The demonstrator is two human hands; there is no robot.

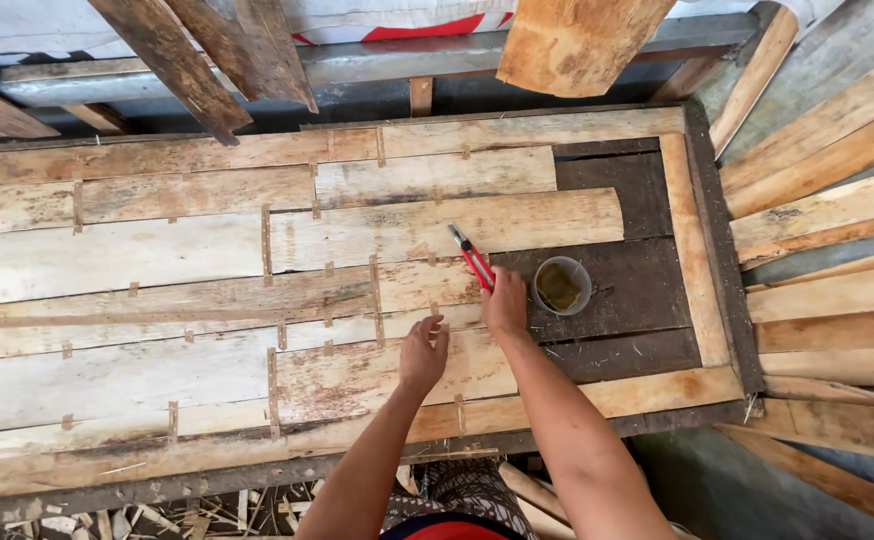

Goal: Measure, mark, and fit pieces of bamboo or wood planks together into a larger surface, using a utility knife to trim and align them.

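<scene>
Right hand (pixel 505 303) clamped on red utility knife (pixel 472 256), long axis diagonal, tip up-left over veneer sheets (pixel 207 260); left hand (pixel 423 352) loosely open.

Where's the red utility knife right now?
In the head view, right of centre: the red utility knife is gripped in the right hand, just left of the small cup.

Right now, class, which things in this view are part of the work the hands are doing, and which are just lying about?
In the work:
right hand holding red utility knife
left hand resting on veneer sheet
small tape strips across the joints
work table

Lying about:
small cup of yellowish liquid, untouched
loose planks stacked at right
boards leaning above
</scene>
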